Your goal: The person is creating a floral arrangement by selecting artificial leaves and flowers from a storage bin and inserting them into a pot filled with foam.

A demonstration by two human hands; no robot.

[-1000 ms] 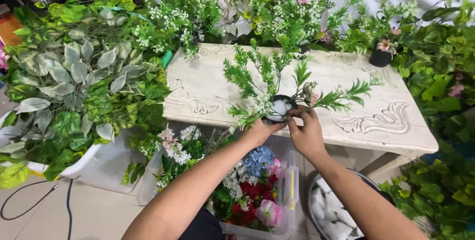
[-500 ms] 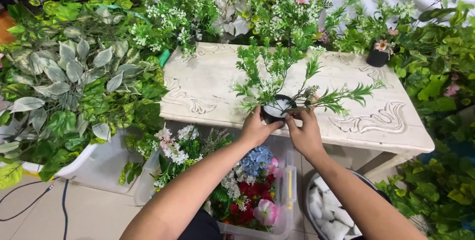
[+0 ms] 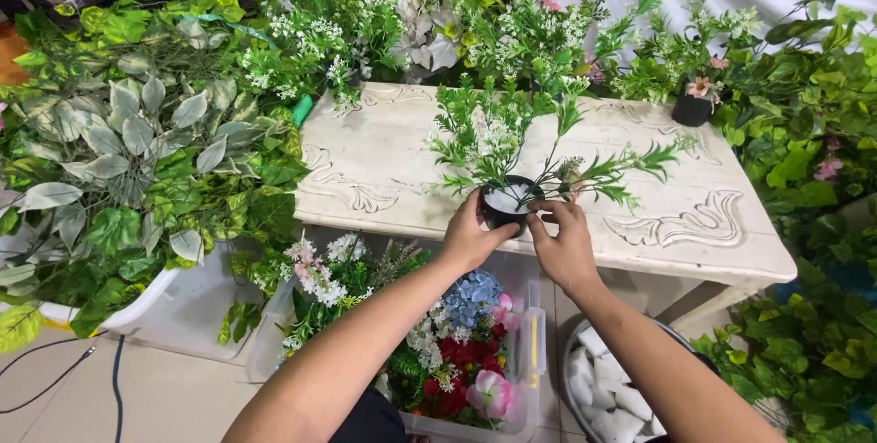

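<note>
Leafy plant [image 3: 137, 151] far left, spilling from a white tub [image 3: 146, 301]. Clear box [image 3: 512, 406] of mixed flowers on the floor below the table [image 3: 384, 169]. Left hand [image 3: 470, 237] cupped against the left side of a small black pot [image 3: 505, 204]; right hand [image 3: 562, 242] cupped against its right side, fingers curled on the rim. Pot sits at the near table edge, green sprigs [image 3: 512, 137] fanning up. Round tub of white blocks [image 3: 607, 388] lower right. Small dark pot with a pink bloom [image 3: 692, 105] at the far right of the table.

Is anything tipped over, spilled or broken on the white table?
Nothing stands out. The small dark pot stands upright on the white table between the left hand and right hand, with nothing spilled around it.
</note>
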